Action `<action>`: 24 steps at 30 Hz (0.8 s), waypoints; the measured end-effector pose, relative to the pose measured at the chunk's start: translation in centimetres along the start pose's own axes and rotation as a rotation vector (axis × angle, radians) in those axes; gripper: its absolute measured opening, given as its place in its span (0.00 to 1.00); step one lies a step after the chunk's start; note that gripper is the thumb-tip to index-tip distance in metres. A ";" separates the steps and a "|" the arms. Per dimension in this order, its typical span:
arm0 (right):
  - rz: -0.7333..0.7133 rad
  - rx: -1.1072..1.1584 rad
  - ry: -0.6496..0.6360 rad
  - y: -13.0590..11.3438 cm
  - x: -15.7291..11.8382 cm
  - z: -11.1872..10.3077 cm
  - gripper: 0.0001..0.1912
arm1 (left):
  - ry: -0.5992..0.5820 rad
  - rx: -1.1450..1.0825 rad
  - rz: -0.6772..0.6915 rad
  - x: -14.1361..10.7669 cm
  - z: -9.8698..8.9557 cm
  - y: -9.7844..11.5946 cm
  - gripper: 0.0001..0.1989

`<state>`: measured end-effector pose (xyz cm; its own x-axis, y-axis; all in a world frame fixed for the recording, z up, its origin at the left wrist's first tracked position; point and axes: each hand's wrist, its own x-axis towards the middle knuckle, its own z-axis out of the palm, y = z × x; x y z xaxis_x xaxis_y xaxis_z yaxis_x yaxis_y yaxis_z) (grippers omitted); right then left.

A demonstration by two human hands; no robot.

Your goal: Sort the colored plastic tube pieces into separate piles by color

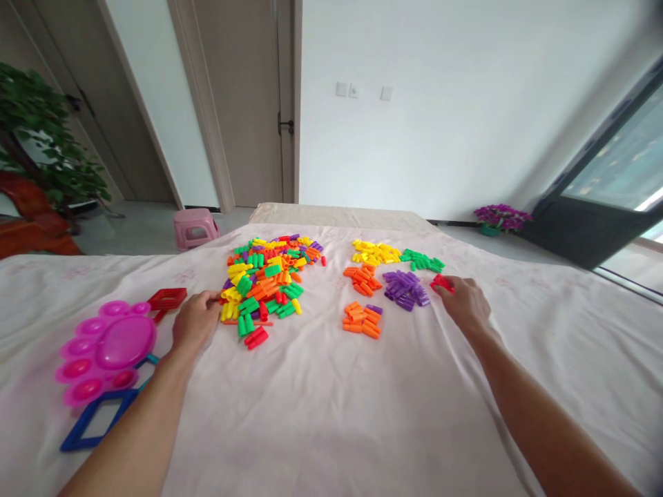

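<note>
Because the right hand [466, 300] partly covered the red pieces [440, 282] at the far right of the sorted groups, their number and long axis were hard to make out; its fingers were bent and touched them, but I cannot tell whether they were pinched. At the left edge of the mixed pile [269, 269], the left hand [195, 316] had its fingers curled inward, their tips meeting the pieces, and whether they had hold of any cannot be told. Pieces in that pile overlapped and hid one another, the left forearm [139, 414] covered part of a blue frame [98, 421], and both forearms ran out of view on the near side. On the pile's near end, a red pair [255, 337] lay with its long axis from near left to far right, beside a green pair [246, 326] pointing near to far. Between the hands, the near orange group [361, 321] lay mostly lengthwise left to right, while purple pieces [405, 288] slanted variously beyond it. Beneath everything spread a pale, wrinkled cloth [311, 421], with a pink tray [124, 342] at left. Beyond stood a pink stool [195, 228], a brown door [243, 103] and a white wall [440, 138].
</note>
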<state>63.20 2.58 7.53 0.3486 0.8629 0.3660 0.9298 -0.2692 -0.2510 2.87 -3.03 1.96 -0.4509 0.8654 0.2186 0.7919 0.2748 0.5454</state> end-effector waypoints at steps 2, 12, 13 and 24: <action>0.053 -0.055 -0.050 2.6 0.7 0.4 0.25 | -0.004 -0.003 -0.001 0.0 0.0 0.0 0.16; -0.247 0.233 0.055 -3.7 -1.8 0.2 0.20 | -0.008 -0.002 0.003 0.1 0.1 -0.3 0.16; -0.322 0.264 0.028 -5.4 -2.2 0.3 0.20 | -0.011 -0.002 0.009 0.2 0.1 -0.3 0.16; -0.404 0.114 -0.309 -15.1 0.6 5.2 0.24 | -0.014 -0.010 0.019 0.1 0.1 -0.2 0.17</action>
<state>48.74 9.33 6.88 -0.1030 0.9788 0.1768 0.9581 0.1454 -0.2468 2.73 -2.96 1.75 -0.4298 0.8762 0.2181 0.7962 0.2538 0.5493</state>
